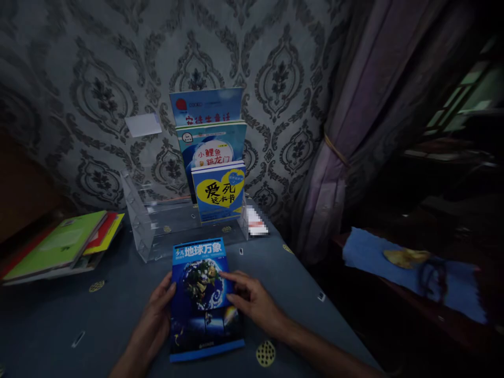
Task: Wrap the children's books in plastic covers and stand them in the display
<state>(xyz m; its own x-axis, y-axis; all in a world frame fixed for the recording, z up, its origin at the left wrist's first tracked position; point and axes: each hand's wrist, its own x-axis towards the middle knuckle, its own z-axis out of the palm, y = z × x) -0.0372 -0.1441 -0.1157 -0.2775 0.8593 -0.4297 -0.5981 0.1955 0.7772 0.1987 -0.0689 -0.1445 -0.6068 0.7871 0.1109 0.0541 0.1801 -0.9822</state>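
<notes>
At lower centre, a blue, Earth-covered book (205,294) is gripped by left hand (155,310), fingers curled, and touched by right hand (254,300), fingers parted.

This looks like a room in a home. The wallpaper (96,89) has big curly leaf and flower shapes all over it. On the right hangs a long light purple curtain (362,94), tied back with a yellow band (334,151). There is a table (303,289) with a dark blue cloth (118,294), and the cloth has yellow shapes on it. A see-through stand (136,226) on the table has kids' books (212,139) in it, and a pile of bright thin books (63,244) lies on the left side
</notes>
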